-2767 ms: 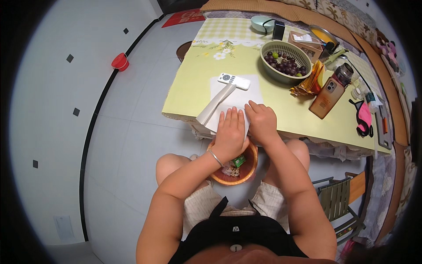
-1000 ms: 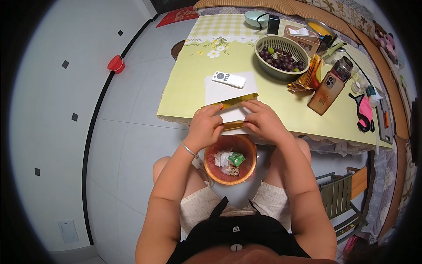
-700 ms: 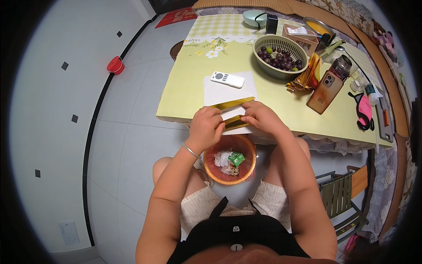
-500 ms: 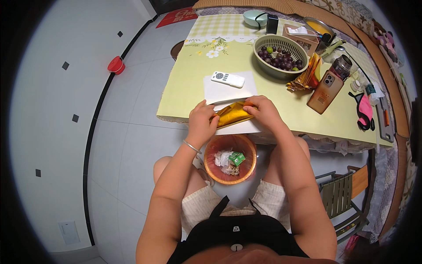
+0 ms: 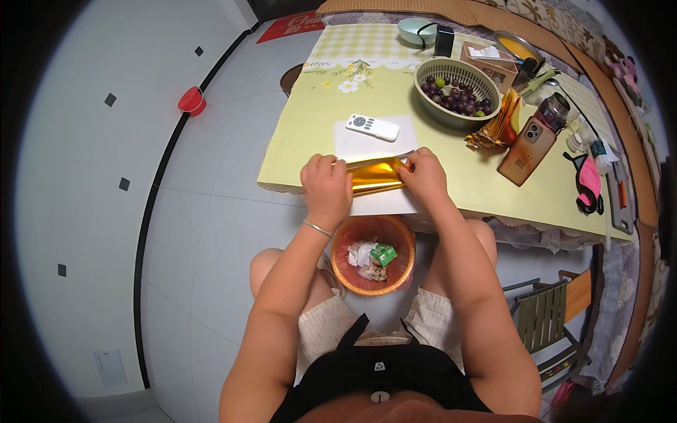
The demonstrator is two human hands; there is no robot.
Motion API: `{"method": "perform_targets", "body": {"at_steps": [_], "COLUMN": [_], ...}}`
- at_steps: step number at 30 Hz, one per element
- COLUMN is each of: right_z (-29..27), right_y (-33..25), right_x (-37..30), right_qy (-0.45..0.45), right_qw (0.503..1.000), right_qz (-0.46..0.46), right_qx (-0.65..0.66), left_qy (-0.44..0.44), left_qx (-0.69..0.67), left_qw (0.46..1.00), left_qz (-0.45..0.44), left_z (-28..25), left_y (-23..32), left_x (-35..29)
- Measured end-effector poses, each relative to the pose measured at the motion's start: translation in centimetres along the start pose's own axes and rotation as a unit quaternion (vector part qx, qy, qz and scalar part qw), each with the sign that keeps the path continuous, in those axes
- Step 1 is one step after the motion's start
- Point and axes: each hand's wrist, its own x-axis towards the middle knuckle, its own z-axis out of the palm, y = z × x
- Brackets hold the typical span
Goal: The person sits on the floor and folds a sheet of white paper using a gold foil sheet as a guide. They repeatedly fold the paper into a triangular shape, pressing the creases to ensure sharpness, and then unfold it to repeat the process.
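Observation:
A shiny gold foil sheet (image 5: 376, 175), partly folded, lies across white paper (image 5: 388, 203) at the table's near edge. My left hand (image 5: 328, 187) grips its left end, fingers bent over the top. At the opposite end, my right hand (image 5: 425, 176) pinches the foil between thumb and fingers. A grey edge shows along the foil's far side. Just beyond it, a white remote control (image 5: 372, 127) rests on the paper.
Below the table edge, an orange bin (image 5: 338, 269) holds crumpled paper and a green box. Farther right on the table (image 5: 296, 141) stand a colander (image 5: 423, 113) of grapes, a stack of gold foil pieces (image 5: 499, 127), a phone (image 5: 525, 151) and a pink-and-black eye mask (image 5: 587, 183).
The gold foil has turned level and shows a broader, flatter face. My left hand has shifted its fingers over the foil's end, and my right hand has moved slightly. The view has shifted a little.

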Motion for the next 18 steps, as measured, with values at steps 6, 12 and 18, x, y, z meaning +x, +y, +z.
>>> {"method": "perform_targets", "body": {"at_steps": [6,12,18], "right_z": [0.2,-0.2,0.3], "right_y": [0.5,-0.2,0.6], "right_x": [0.1,0.1,0.1], "right_qy": [0.009,0.021,0.042], "right_qw": [1.0,1.0,0.999], "right_qz": [-0.013,0.016,-0.019], "right_qx": [-0.012,-0.017,-0.017], "left_qy": [-0.174,-0.257,-0.253], "left_qx": [-0.099,-0.039,-0.039], "left_qw": [0.974,0.961,0.962], "left_qz": [0.103,0.1,0.099], "left_z": [1.2,1.6,1.8], "left_y": [3.0,3.3,3.2], "left_x": [-2.7,-2.8,-2.7]}}
